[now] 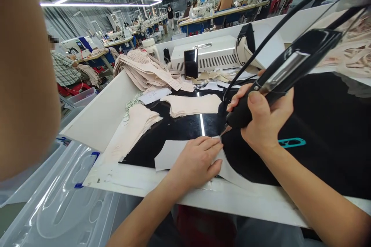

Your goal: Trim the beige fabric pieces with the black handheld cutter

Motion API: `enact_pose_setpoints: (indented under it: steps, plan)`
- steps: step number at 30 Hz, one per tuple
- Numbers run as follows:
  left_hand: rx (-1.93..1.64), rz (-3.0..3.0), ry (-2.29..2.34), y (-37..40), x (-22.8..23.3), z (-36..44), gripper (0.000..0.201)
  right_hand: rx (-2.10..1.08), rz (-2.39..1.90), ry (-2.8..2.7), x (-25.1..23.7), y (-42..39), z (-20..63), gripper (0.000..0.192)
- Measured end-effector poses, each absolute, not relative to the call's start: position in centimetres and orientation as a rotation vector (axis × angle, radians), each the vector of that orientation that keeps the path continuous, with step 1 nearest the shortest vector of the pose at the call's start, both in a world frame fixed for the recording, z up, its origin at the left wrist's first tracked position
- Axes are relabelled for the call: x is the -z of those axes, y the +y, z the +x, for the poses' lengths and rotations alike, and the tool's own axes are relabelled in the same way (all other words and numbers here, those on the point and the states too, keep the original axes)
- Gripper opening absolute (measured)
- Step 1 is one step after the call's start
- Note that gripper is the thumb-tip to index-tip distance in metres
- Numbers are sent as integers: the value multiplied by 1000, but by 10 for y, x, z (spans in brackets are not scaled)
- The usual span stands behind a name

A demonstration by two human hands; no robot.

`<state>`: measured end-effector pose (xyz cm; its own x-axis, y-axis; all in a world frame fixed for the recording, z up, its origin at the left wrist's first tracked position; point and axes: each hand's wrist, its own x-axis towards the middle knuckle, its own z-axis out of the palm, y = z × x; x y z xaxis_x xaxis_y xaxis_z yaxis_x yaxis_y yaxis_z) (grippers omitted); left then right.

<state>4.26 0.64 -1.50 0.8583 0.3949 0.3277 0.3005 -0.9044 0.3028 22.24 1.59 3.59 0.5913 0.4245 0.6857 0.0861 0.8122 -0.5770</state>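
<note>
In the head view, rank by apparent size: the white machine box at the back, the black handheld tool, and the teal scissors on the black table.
1. Black handheld tool, though it is nearest the camera, so this is unsure.
2. White machine box.
3. Teal scissors, clearly smallest.

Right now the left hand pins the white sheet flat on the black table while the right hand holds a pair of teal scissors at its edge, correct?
Not quite. In the head view the right hand grips a black corded hand tool, not scissors; the left hand does pin the white sheet on the black table.
</note>
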Motion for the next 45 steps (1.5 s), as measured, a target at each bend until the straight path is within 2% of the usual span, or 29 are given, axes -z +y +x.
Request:
enact_pose_setpoints:
  steps: [20, 45]
  plan:
    - [-606, 2806, 520, 6, 18, 43, 39, -250, -676, -954, -30, 13, 224, 31]
    - [-673, 2853, 504, 5, 21, 43, 35, -242, -666, -963, -31, 15, 223, 25]
